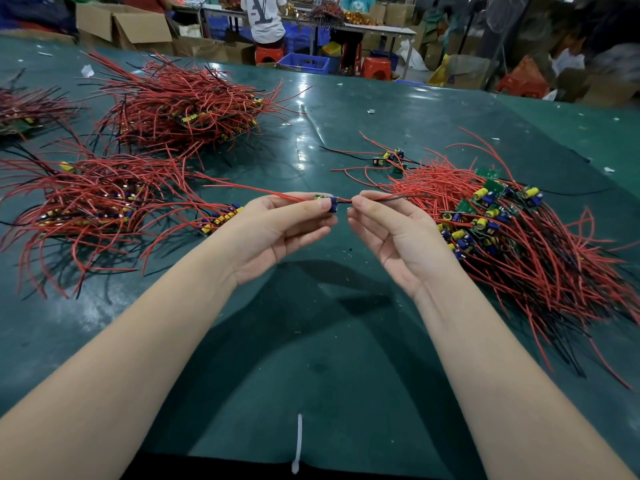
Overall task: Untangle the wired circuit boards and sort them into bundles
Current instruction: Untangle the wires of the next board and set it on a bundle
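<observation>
Across the whole frame your green table (398, 109) carries the stock: a loose tangle of wired boards (512, 230) at right, a sorted bundle (86, 206) at left, and another heap (183, 102) at upper left. At centre, above the table, your left hand (277, 233) pinches a small circuit board (325, 203) between thumb and fingertips, while your right hand (394, 233) pinches its red and black wires (388, 198) just beside it. At the bottom edge lies a white cable tie (298, 445).
</observation>
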Demonstrator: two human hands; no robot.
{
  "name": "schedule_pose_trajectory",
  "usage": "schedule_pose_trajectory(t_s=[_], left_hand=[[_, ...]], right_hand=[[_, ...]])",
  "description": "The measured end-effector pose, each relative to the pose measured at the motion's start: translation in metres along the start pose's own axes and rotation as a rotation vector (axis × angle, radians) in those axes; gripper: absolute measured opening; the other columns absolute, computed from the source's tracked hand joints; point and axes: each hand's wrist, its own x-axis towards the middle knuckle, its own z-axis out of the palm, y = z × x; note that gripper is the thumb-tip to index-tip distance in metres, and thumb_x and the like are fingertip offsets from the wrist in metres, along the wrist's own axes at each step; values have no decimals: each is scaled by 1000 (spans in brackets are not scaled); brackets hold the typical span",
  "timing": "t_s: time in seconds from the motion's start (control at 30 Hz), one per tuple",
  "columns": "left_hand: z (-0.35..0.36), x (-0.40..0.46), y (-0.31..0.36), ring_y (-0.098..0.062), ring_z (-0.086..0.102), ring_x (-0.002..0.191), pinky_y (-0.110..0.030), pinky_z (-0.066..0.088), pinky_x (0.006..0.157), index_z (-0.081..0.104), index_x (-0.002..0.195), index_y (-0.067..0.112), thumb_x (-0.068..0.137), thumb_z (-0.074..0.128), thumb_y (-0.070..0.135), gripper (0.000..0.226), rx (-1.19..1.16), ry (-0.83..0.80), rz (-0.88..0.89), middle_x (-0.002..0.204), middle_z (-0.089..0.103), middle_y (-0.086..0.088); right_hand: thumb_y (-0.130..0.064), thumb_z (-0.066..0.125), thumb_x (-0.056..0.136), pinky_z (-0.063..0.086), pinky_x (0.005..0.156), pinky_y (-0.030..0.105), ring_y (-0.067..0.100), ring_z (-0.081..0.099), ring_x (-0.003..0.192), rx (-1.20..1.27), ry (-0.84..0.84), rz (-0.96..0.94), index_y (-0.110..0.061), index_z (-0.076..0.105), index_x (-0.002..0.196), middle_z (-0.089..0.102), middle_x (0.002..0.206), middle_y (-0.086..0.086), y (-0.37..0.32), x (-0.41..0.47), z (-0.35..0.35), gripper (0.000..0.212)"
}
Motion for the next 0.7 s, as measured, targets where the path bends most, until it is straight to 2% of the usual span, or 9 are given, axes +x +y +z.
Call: schedule_pose_trajectory(t_s=[0.17,0.33,0.47,0.57,0.7], left_hand=[[1,0,-2,-11,72,83,-17,55,69,79,75,15,66,73,20,12,10,-2,-2,84,75,-2],[7,2,-9,-14,71,79,-21,56,74,73,86,6,70,73,13,18,57,68,112,82,74,-6],[13,3,-15,-15,70,78,-23,57,78,74,85,8,79,71,2,8,170,102,194,80,75,-5],[14,4,-16,-17,69,81,-26,57,81,74,84,8,79,72,2,9,219,120,217,83,75,-7],[12,4,-15,-16,70,81,-26,57,80,73,86,9,81,71,4,7,196,134,224,82,74,-6]], right_hand=[[6,70,77,56,63,22,17,71,65,-37,78,-64,-9,72,69,73,72,8,2,-2,3,18],[8,70,78,57,64,22,16,70,63,43,215,-29,-1,67,82,72,72,10,10,-4,8,10],[8,70,78,59,67,23,17,69,64,119,304,-2,4,66,95,70,83,16,13,-6,11,18],[8,69,79,59,67,22,16,69,65,152,317,6,3,66,95,70,84,15,13,-6,11,17],[4,66,83,57,63,19,14,70,64,118,247,37,-2,63,94,71,80,12,11,-4,10,13]])
